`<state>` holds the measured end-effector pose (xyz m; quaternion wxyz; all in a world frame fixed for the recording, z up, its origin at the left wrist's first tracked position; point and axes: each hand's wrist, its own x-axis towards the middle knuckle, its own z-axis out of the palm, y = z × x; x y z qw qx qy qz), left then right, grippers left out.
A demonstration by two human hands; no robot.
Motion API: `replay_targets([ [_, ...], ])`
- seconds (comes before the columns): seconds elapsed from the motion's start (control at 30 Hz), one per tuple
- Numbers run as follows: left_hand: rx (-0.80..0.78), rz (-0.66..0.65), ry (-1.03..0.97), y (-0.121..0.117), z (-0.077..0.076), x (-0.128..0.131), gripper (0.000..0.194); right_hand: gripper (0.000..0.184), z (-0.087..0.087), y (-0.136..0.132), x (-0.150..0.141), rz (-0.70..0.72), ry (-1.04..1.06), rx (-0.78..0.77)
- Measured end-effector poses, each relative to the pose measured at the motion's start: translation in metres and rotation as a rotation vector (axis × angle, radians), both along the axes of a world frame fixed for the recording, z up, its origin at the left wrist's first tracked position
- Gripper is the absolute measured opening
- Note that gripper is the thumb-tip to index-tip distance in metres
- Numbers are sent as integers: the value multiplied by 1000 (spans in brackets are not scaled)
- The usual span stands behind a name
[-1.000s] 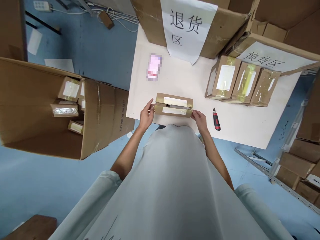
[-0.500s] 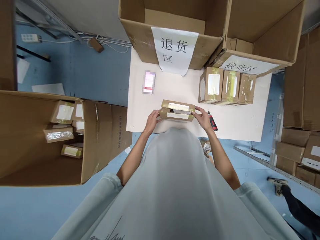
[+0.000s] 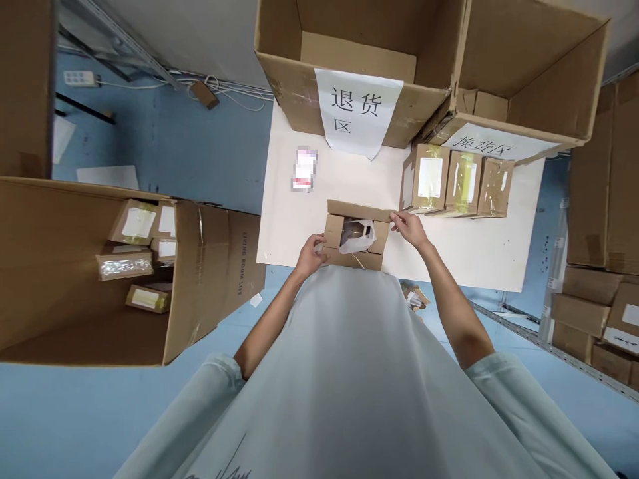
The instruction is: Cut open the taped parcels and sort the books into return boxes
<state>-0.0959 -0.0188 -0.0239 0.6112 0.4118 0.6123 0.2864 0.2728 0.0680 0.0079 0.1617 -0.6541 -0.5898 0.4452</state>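
A small cardboard box (image 3: 335, 239) stands on the white table (image 3: 349, 174) close to my body, with its far and near flaps folded outward. Inside the opening lies a dark item in a white translucent plastic bag (image 3: 367, 238). My left hand (image 3: 311, 255) grips the box at its near left corner, fingers closed on the cardboard. At the far right corner, my right hand (image 3: 409, 227) pinches the end of the raised far flap. The red and black utility knife seen earlier is hidden, apparently under my right hand or forearm.
Three taped boxes (image 3: 462, 183) stand to the right, before two large open cartons (image 3: 294, 86) with paper signs. A blurred phone-like item (image 3: 303, 169) lies at the table's left. Left of the table, a big carton (image 3: 200, 266) holds several small boxes. Shelving (image 3: 559, 293) stands at right.
The box's top flaps have been opened outward, exposing the bagged item. My right hand has moved to the far flap and my left hand to the near left corner. The knife has gone from sight.
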Motion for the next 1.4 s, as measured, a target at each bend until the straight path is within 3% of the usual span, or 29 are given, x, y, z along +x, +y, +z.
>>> replay_targets([
  [0.17,82,35,214,-1,-7,13,41,51,-22,16,-22,-255,-65,-102],
  [0.3,144,39,292,-3,-1,21,40,33,-27,19,-31,-235,-211,-34],
  [0.4,311,-42,455,-6,15,27,42,25,-21,16,-34,-128,-340,43],
  [0.5,482,-156,583,-3,35,38,55,34,-10,10,-38,-75,-413,42],
  [0.63,471,-292,634,11,50,55,40,43,15,-9,-46,-45,-427,117],
  [0.77,439,-442,680,21,50,72,18,44,43,-32,-53,141,-412,137],
  [0.97,410,-635,767,29,52,92,26,38,59,-38,-70,626,-521,-75],
  [1.1,445,-749,891,33,68,85,51,44,70,-42,-66,672,-564,-73],
  [1.17,474,-724,919,32,78,73,64,45,76,-52,-51,598,-554,-40],
  [1.27,503,-586,925,28,88,46,72,48,77,-73,-21,430,-554,-1],
  [1.4,476,-375,857,26,74,11,70,57,54,-93,2,303,-558,-28],
])
